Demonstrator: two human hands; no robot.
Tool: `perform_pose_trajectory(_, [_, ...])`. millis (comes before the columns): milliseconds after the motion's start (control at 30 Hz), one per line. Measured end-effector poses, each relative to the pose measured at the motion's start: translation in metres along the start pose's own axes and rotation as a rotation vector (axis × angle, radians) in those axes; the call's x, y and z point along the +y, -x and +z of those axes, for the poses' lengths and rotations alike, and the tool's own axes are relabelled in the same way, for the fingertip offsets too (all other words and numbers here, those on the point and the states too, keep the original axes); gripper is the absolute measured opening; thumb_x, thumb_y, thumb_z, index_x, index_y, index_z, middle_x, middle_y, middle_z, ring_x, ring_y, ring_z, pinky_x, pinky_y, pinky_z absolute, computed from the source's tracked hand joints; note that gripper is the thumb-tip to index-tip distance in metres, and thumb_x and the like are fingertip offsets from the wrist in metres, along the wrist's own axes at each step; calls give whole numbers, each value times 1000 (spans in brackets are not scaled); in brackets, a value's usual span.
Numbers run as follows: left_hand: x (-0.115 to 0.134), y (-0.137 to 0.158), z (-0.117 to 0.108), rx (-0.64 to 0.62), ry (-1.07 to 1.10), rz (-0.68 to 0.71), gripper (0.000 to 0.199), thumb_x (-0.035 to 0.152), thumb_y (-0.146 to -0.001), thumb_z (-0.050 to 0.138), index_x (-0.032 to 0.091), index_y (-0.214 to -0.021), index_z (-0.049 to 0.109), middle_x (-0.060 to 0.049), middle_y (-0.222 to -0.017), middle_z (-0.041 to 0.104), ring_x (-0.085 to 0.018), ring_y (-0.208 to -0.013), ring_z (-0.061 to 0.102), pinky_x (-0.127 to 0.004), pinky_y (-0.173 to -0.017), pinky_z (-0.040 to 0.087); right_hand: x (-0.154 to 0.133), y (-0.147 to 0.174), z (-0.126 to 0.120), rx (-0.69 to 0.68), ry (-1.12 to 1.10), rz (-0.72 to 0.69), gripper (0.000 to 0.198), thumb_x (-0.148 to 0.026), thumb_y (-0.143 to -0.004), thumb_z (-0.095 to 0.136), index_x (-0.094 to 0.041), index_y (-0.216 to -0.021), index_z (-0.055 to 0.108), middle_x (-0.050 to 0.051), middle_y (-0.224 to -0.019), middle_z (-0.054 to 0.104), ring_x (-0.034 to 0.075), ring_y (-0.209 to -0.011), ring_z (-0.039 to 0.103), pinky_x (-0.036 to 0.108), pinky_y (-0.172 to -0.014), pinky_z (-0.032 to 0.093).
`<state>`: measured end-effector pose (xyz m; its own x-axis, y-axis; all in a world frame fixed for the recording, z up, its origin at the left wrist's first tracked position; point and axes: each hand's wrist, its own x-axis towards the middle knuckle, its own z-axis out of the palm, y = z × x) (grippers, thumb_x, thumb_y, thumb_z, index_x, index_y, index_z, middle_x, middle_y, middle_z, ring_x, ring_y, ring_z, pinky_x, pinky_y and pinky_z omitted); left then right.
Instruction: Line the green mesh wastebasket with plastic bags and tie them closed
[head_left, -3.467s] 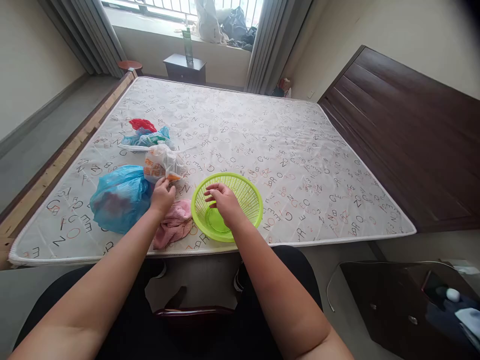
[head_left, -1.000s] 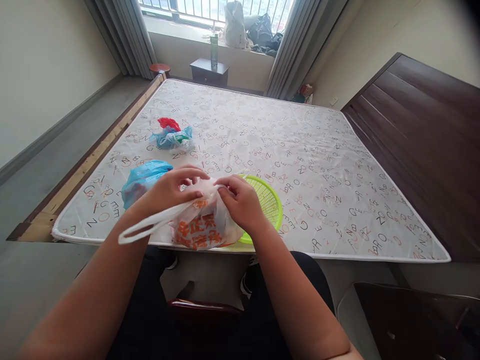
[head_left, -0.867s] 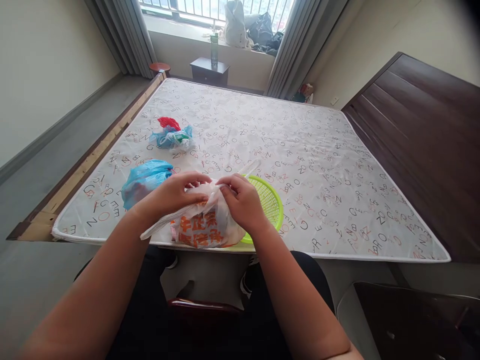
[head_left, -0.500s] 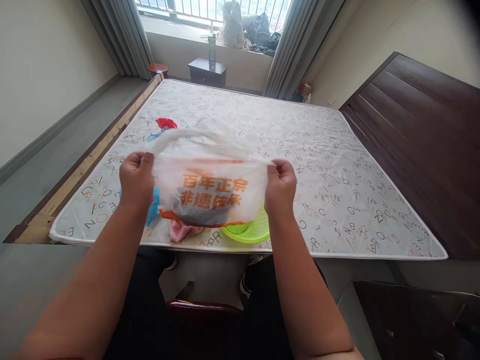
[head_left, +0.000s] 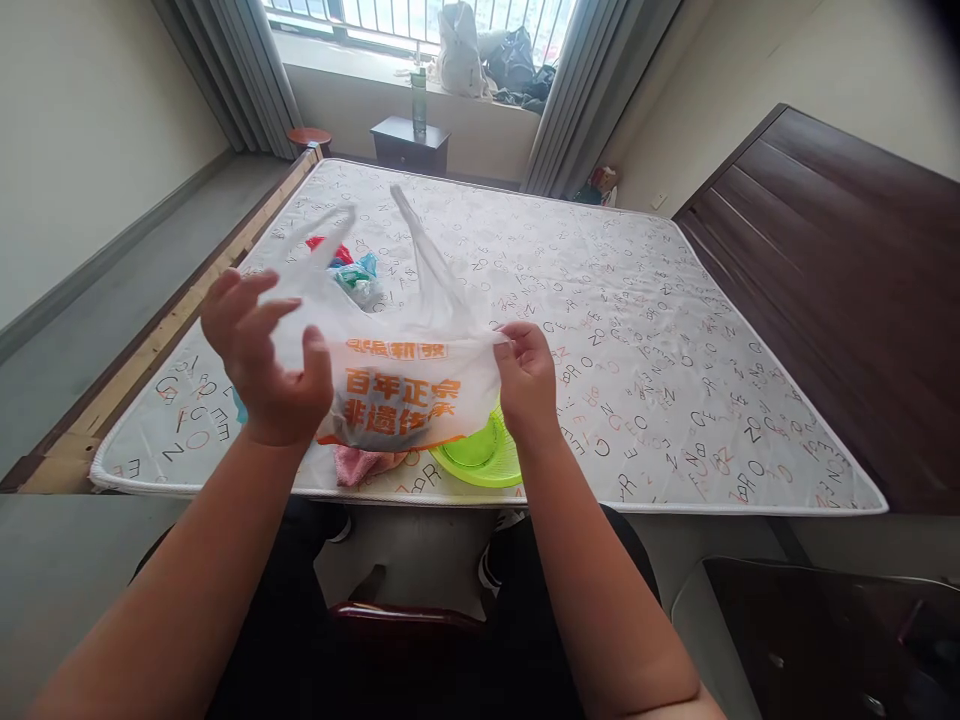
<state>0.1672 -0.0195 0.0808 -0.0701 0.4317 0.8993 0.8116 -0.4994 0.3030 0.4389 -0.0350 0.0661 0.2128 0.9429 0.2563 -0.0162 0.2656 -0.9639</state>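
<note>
A thin white plastic bag point(head_left: 401, 385) with orange printed characters hangs in front of me above the bed, its two handle loops sticking up. My right hand point(head_left: 529, 375) pinches the bag's right edge. At its left side my left hand point(head_left: 270, 355) is raised with the fingers spread, holding nothing. Behind the bag's lower part, a bright green plastic basket point(head_left: 480, 460) and a pink cloth point(head_left: 360, 464) show in part. Farther back on the mattress lie a crumpled red bag point(head_left: 330, 248) and a crumpled light blue and green bag point(head_left: 358, 275).
The letter-patterned mattress point(head_left: 637, 350) reaches from near my knees toward the window. A dark headboard point(head_left: 832, 310) stands on the right. Beyond the bed is a small nightstand point(head_left: 411, 148) with a green bottle point(head_left: 418, 103). A wooden chair edge point(head_left: 405, 615) shows between my legs.
My left hand has let go of the bag's left edge and spread its fingers. The handle loops now stand up, and my right hand has shifted slightly left with the bag.
</note>
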Motion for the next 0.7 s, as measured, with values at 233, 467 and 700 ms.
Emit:
perform_pose_trajectory(233, [25,-3,0,-831,126,-217,27,34,-100,49,24,-112,71,1,-75,70,-17,-69,65,-30,-71,51,-8,15,19,-88,89,-153,8,-27,-97,59,-28,-105,61,4,-114,67,19,-115,63,40,-103,52])
perform_pose_trajectory(467, [12,1,8,-1026,144,-73,37,31,-90,48,21,-55,47,-2,-59,56,-16,-59,51,-32,-59,37,-8,25,31,-231,218,-247,11,-21,-97,56,-27,-102,64,3,-113,69,20,-114,64,42,-102,54])
perform_pose_trajectory(700, [10,6,5,-977,449,-292,37,42,-98,49,19,-79,69,-4,-81,71,-18,-77,65,-30,-75,51,7,23,26,-64,249,-156,13,-24,-99,56,-27,-108,65,3,-110,70,20,-109,66,43,-102,52])
